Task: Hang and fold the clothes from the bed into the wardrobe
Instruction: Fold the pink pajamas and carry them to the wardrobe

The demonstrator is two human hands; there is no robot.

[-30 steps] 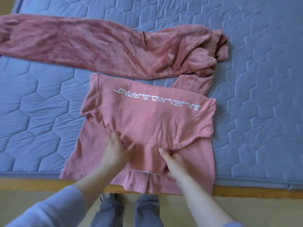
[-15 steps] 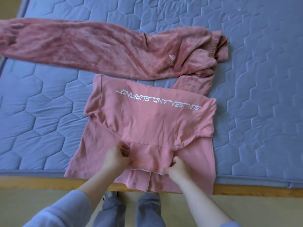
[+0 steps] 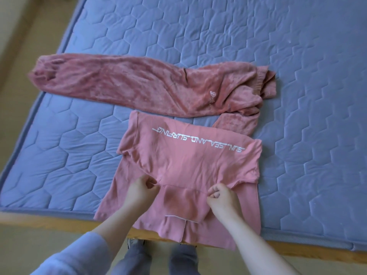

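Note:
A pink T-shirt (image 3: pixel 184 163) with white lettering lies partly folded near the bed's front edge, its upper part doubled over the lower part. My left hand (image 3: pixel 140 188) pinches the edge of that folded layer on the left. My right hand (image 3: pixel 222 195) grips the same folded edge further right, fingers curled. A pink fleecy pair of trousers (image 3: pixel 139 88) lies stretched out flat just behind the T-shirt, its waistband bunched at the right.
The blue quilted mattress (image 3: pixel 297 96) spreads far back and to the right. Its wooden frame edge (image 3: pixel 49 220) runs along the front. My legs and shoes stand on the tan floor (image 3: pixel 23 245) below it.
Both hands went from flat on the T-shirt to curled, pinching the folded edge. They have spread slightly apart, and the view has pulled back and tilted, showing more mattress.

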